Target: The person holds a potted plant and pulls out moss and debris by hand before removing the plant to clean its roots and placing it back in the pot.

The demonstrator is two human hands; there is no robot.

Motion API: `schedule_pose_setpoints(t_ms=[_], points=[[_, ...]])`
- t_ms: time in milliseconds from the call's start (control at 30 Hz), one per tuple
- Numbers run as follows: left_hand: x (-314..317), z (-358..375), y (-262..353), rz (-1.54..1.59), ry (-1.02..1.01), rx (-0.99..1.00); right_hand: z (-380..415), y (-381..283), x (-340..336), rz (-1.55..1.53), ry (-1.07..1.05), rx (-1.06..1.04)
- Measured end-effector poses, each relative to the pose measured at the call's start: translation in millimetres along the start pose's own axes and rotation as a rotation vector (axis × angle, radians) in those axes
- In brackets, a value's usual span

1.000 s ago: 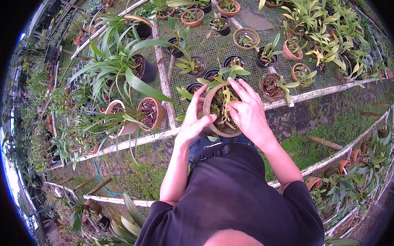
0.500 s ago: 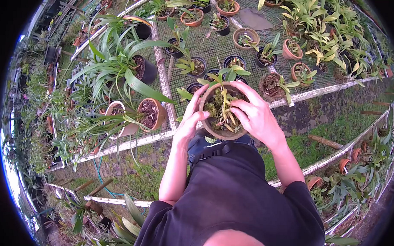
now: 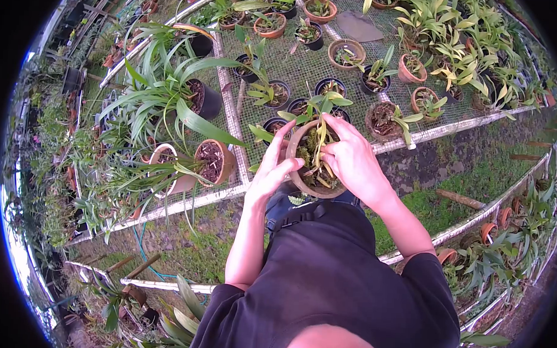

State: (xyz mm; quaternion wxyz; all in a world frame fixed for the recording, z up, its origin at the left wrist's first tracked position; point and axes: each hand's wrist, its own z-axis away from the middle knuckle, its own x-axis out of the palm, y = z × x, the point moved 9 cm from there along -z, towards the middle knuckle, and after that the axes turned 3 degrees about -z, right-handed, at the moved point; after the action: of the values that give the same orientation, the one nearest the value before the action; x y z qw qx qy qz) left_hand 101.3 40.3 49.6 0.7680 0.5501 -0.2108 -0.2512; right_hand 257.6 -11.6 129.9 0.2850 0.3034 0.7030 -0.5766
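Held in front of my body is a round clay pot (image 3: 294, 151), tilted so that its open top faces me. Inside it grow a plant with yellowish stems (image 3: 320, 143) and green moss (image 3: 307, 155). My left hand (image 3: 268, 177) grips the pot's left side, thumb over the rim and fingers along the outer wall. From the right, my right hand (image 3: 358, 167) reaches over the rim, its bent fingers closed against the plant's stems. The fingertips are partly hidden among the stems, and the hand covers the pot's right rim.
Beyond the pot is a wire-mesh bench (image 3: 288, 58) with a white front rail (image 3: 458, 127). Several potted plants stand on it, including a dark pot with long leaves (image 3: 204, 99) and a clay pot of bark (image 3: 211, 161). Mossy ground (image 3: 418, 206) lies below.
My right hand has moved slightly left and farther over the pot, its fingers deeper among the stems. The pot has turned a little, showing more of its left outer wall.
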Motion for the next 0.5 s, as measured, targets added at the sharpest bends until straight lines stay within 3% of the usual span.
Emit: schedule_pose_setpoints(t_ms=[500], points=[[1, 8, 5, 0.107, 0.102, 0.010, 5, 2, -7, -0.116, 0.091, -0.091]])
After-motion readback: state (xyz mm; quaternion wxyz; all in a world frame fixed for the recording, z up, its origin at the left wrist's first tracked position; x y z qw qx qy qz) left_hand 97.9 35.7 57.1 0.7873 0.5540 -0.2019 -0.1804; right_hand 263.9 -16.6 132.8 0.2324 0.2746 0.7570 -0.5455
